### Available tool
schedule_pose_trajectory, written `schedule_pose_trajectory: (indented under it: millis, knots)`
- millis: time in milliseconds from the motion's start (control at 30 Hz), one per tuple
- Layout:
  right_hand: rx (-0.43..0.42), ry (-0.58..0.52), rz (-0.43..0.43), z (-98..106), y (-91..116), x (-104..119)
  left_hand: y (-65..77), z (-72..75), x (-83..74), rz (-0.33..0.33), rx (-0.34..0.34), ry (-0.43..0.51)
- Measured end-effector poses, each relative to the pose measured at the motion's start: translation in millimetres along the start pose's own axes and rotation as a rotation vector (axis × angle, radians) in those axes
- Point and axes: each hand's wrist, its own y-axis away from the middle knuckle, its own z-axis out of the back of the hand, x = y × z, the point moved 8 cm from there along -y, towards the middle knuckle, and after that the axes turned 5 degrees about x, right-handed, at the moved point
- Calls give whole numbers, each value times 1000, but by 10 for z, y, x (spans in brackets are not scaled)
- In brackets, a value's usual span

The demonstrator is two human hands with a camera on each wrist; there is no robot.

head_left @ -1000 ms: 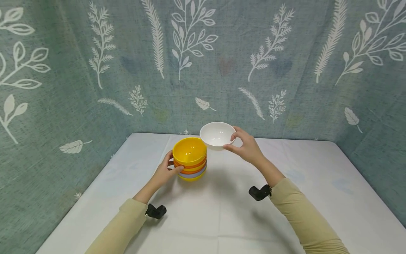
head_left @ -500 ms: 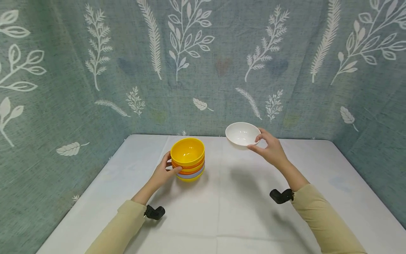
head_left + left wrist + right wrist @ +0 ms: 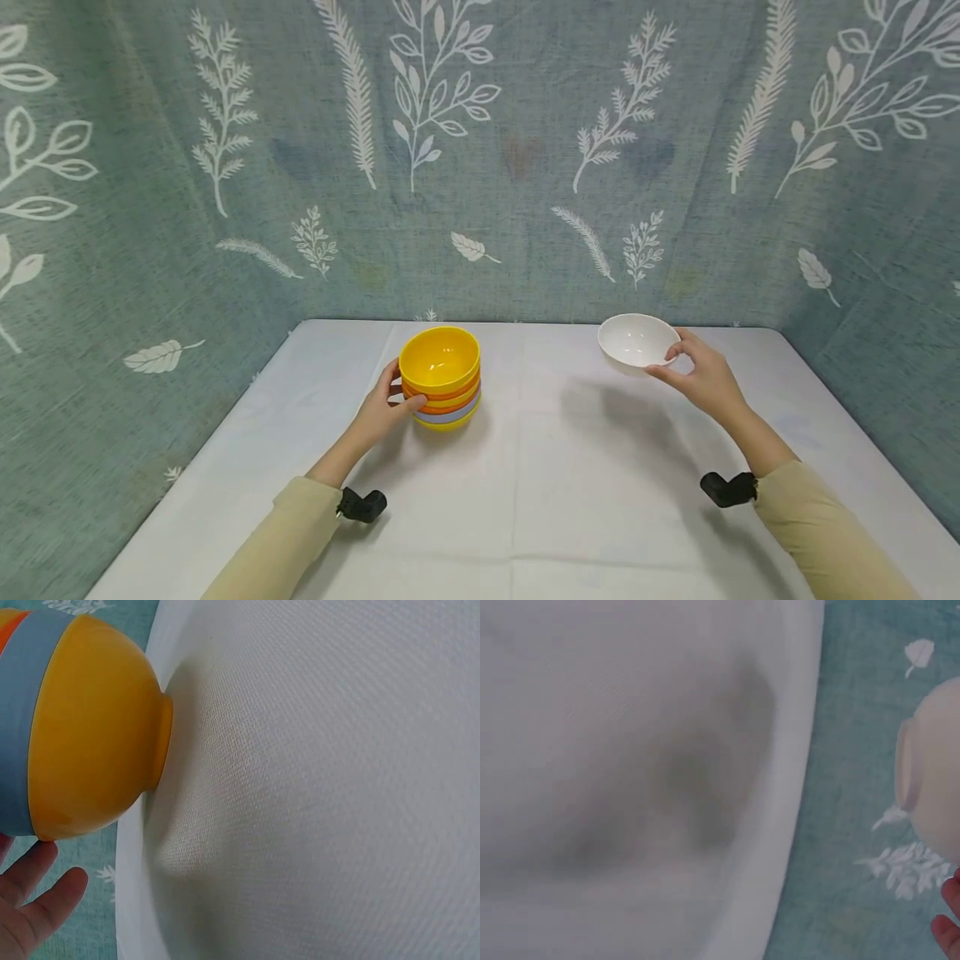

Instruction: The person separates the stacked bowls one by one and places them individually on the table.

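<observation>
My left hand grips the side of a stack of nested bowls, thumb in front and fingers behind. The top bowl is yellow, with orange, yellow and pale lavender-blue rims beneath it. In the left wrist view the yellow bottom bowl shows its foot close over the white cloth, and several fingertips of that hand. On the right, a white bowl is held upright in the air, its rim pinched between thumb and fingers of my right hand. Its underside shows in the right wrist view.
A white cloth covers the table, whose far edge meets a green-grey leaf-patterned curtain. More curtain hangs at the left and right sides. Black wrist cameras sit at both sleeve cuffs.
My right hand has carried the white bowl from beside the stack well to the right, and lately a little lower. The left hand and the stack have stayed in place.
</observation>
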Motion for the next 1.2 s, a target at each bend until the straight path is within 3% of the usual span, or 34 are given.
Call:
schedule_pose_trajectory:
  millis: [200,467,867,1100,1200]
  knots:
    - [21,50,-69,59,168,-332,84,-9,-188,-13,16,15]
    - [93,84,-132,33,316,-672,-32,-3,55,-19,0,-41]
    - [244,93,-204,6,390,-916,-52,1,58,-31,11,-10]
    - [294,120,-199,16,416,-957,119,-11,-265,-25,20,-11]
    - [296,125,-193,19,428,-959,121,-12,-271,-16,19,-13]
